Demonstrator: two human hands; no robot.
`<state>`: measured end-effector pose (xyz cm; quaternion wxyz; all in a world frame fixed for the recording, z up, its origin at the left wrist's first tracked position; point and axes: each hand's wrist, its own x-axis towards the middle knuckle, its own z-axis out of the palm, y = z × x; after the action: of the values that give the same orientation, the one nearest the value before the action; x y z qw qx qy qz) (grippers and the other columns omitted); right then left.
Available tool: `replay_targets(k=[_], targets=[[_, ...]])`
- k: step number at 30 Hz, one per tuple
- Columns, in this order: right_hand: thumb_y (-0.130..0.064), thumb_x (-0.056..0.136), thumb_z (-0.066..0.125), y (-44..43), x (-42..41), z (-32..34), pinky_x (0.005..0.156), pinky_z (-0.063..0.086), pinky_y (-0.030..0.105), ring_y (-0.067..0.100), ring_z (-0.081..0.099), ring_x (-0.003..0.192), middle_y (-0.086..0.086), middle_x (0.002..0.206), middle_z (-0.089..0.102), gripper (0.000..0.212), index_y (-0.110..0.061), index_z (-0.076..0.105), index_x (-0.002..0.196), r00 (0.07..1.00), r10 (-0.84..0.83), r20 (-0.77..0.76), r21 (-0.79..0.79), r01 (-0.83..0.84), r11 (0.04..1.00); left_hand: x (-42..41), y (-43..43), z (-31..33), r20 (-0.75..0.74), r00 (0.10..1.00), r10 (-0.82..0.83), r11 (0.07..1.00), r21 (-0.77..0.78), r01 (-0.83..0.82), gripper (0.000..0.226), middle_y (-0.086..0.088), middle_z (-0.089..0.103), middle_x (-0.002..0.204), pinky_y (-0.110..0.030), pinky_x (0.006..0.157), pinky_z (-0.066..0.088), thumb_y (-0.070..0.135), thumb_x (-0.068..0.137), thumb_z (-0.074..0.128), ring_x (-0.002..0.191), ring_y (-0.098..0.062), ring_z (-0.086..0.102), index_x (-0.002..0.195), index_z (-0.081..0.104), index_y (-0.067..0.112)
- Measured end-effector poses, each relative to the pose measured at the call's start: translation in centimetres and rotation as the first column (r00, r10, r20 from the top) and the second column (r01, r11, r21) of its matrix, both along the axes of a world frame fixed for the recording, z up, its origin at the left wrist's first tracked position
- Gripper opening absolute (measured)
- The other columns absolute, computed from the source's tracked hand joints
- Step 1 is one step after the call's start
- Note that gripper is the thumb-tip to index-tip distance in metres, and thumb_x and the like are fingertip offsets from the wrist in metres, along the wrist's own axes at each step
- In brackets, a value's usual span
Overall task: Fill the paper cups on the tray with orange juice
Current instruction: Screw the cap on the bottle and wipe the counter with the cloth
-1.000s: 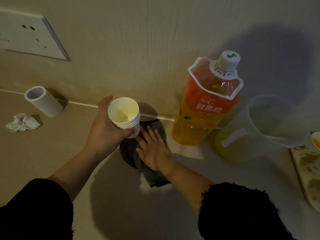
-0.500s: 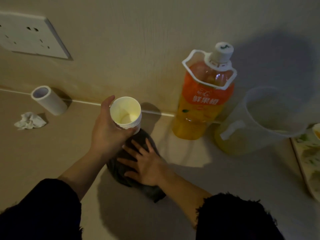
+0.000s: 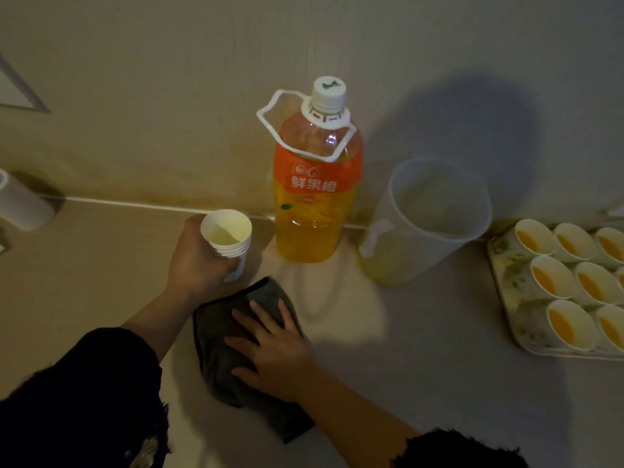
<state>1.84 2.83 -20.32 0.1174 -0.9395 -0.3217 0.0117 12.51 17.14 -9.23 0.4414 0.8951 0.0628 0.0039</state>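
Eight or so paper cups stand filled with orange juice on the tray at the right edge — their job looks done. Centre frame, the juice bottle and jug sit capped and parked against the wall. Lower centre, the right hand presses flat, fingers spread, on a dark cloth, apparently wiping. The left hand grips spare stacked cups — lifted clear, likely to keep them dry.

Juice-filled paper cups upright on tray, capped orange juice bottle well apart.
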Motion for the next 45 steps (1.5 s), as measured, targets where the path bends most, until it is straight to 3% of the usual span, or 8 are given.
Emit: replay_targets(k=[4,12,16,24,28,35,40,45], targets=[[-0.058,0.090,0.037,-0.9,1.0,0.3,0.113,0.024,0.056,0.027,0.032,0.140,-0.001,0.150,0.039,0.049,-0.034,0.056,0.129,0.979,-0.203,0.017,-0.011,0.203,0.979,1.5,-0.1,-1.1,-0.007,0.999,0.054,0.998,0.041,-0.054,0.074,-0.007,0.053,0.114,-0.032,0.075,0.043,0.015,0.061,0.082,0.102,-0.022,0.054,0.124,0.045,0.003],[-0.054,0.090,0.041,-0.9,0.9,0.2,0.114,0.020,0.057,0.031,0.026,0.143,0.004,0.153,0.033,0.054,-0.026,0.052,0.135,0.932,-0.364,0.005,0.062,0.363,0.930,3.1,-1.7,-1.2,-0.016,0.993,0.115,0.993,0.032,-0.115,0.078,-0.014,0.051,0.127,-0.030,0.078,0.037,0.010,0.067,0.082,0.115,-0.030,0.050,0.130,0.037,0.004],[-0.056,0.089,0.041,-0.5,1.1,0.3,0.114,0.018,0.058,0.034,0.025,0.143,0.008,0.154,0.031,0.063,-0.021,0.045,0.141,0.881,-0.472,-0.019,0.026,0.472,0.881,3.0,-1.5,-1.1,-0.075,0.990,0.117,0.993,0.011,-0.117,0.114,-0.014,0.032,0.147,-0.041,0.104,0.036,0.016,0.062,0.087,0.134,-0.030,0.034,0.149,0.014,0.011],[-0.056,0.093,0.022,2.3,0.9,1.6,0.110,0.017,0.057,0.040,0.029,0.139,0.017,0.150,0.034,0.068,-0.014,0.045,0.141,0.519,-0.838,-0.166,-0.080,0.840,0.536,-3.4,0.6,1.3,0.030,0.967,0.252,0.968,-0.024,-0.251,0.076,-0.009,0.009,0.158,-0.031,0.114,0.013,0.030,0.095,0.053,0.145,-0.022,0.011,0.152,0.004,0.014],[-0.056,0.092,0.009,4.2,-1.4,1.7,0.114,0.007,0.056,0.038,0.013,0.144,0.015,0.156,0.019,0.067,-0.021,0.025,0.147,0.686,-0.700,-0.198,-0.122,0.691,0.712,-7.4,1.9,2.0,0.021,0.972,0.233,0.971,-0.062,-0.231,0.068,-0.005,0.013,0.158,-0.046,0.117,0.021,0.033,0.098,0.046,0.145,-0.018,0.013,0.151,0.005,0.021],[-0.058,0.098,0.014,5.5,-7.4,2.4,0.113,-0.020,0.048,0.030,-0.021,0.144,0.005,0.158,-0.016,0.064,-0.026,0.002,0.153,0.911,-0.297,-0.287,-0.147,0.265,0.953,-14.8,1.9,3.6,-0.094,0.970,0.224,0.966,-0.111,-0.234,0.060,-0.006,0.019,0.156,-0.042,0.115,0.023,0.034,0.099,0.041,0.143,-0.016,0.019,0.150,0.011,0.026],[-0.054,0.099,0.019,3.6,-10.4,2.4,0.113,-0.020,0.048,0.028,-0.019,0.145,0.005,0.160,-0.013,0.064,-0.022,0.009,0.153,0.949,-0.175,-0.262,-0.204,0.123,0.971,-19.7,1.0,4.7,-0.161,0.961,0.225,0.949,-0.189,-0.253,0.051,-0.007,0.029,0.152,-0.029,0.100,0.027,0.032,0.100,0.038,0.137,-0.019,0.032,0.148,0.021,0.025],[-0.051,0.098,0.019,-0.9,-12.4,2.6,0.114,-0.014,0.050,0.029,-0.007,0.147,0.006,0.160,-0.001,0.063,-0.017,0.027,0.150,0.909,-0.365,-0.201,-0.195,0.328,0.924,-21.6,0.4,6.0,-0.200,0.973,0.112,0.970,-0.190,-0.151,0.043,-0.001,0.040,0.144,-0.030,0.101,0.030,0.038,0.100,0.036,0.132,-0.016,0.038,0.140,0.037,0.024]])
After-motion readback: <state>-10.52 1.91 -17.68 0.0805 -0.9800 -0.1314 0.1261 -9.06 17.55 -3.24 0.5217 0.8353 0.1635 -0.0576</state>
